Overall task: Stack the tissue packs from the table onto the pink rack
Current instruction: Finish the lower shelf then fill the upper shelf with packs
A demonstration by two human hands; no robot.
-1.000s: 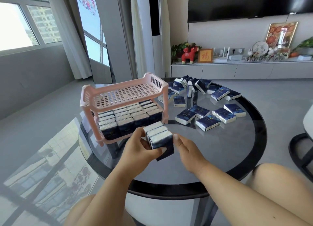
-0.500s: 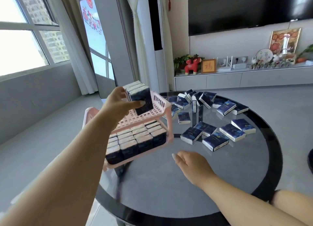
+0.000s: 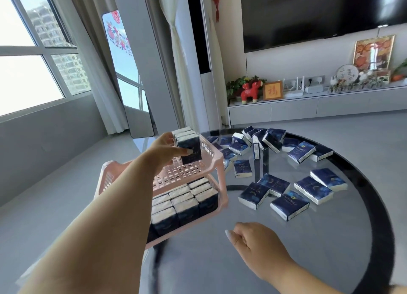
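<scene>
Over the pink rack (image 3: 211, 161), the left hand (image 3: 164, 154) still gripped the tissue-pack bundle (image 3: 188, 147), now farther along the top shelf; the right hand (image 3: 253, 242) hovered loosely curled, holding nothing.

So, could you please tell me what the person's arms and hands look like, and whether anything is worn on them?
Both forearms are bare, with no sleeves, watch or bracelet visible. The left hand and right hand wear no gloves or visible rings. The nails are long and pale.

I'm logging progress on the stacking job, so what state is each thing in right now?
Left hand: grips a bundle of dark blue tissue packs over the top shelf.
Right hand: holds nothing.
Pink plastic rack: lower shelf packed.
Round glass table: loose packs scattered.
</scene>
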